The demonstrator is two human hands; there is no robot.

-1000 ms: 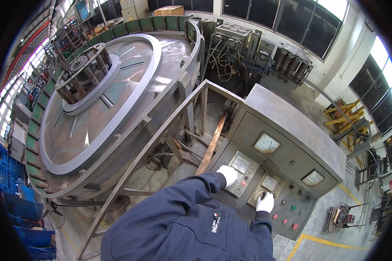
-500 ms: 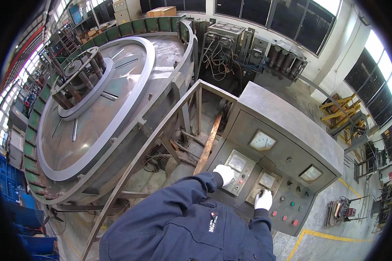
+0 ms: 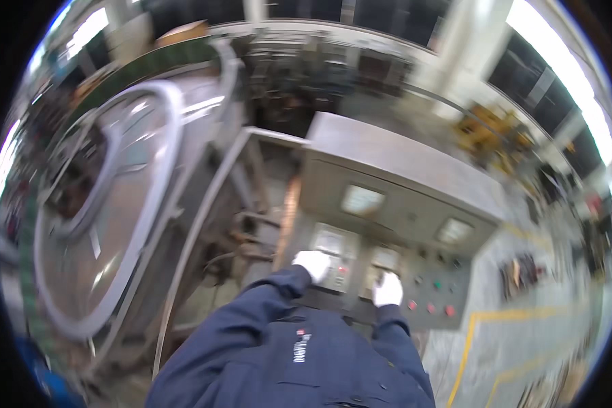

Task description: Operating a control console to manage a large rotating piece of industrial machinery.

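Observation:
A grey control console (image 3: 401, 153) stands in front of me. My left hand (image 3: 313, 265), in a white glove, rests at the left edge of the left meter panel (image 3: 341, 273); motion blur hides how its fingers are set. At the right meter panel (image 3: 385, 258), my white-gloved right hand (image 3: 387, 290) has its fingers closed at a small dark knob, mostly covered by them. Red push buttons (image 3: 430, 309) and a green button (image 3: 437, 285) lie to the right of that hand. Higher on the console sit two larger dial gauges, a left one (image 3: 362, 200) and a right one (image 3: 455, 231).
On the left is a large round machine table carrying a pale metal ring (image 3: 153, 204). A metal rail (image 3: 207, 204) runs between it and the console. Yellow metal frames (image 3: 489, 136) stand at the back right, and yellow lines (image 3: 466, 353) mark the floor.
The view has swung to the right and blurred, so the console and machine sit further left in it. Both hands stay at the same places on the panels.

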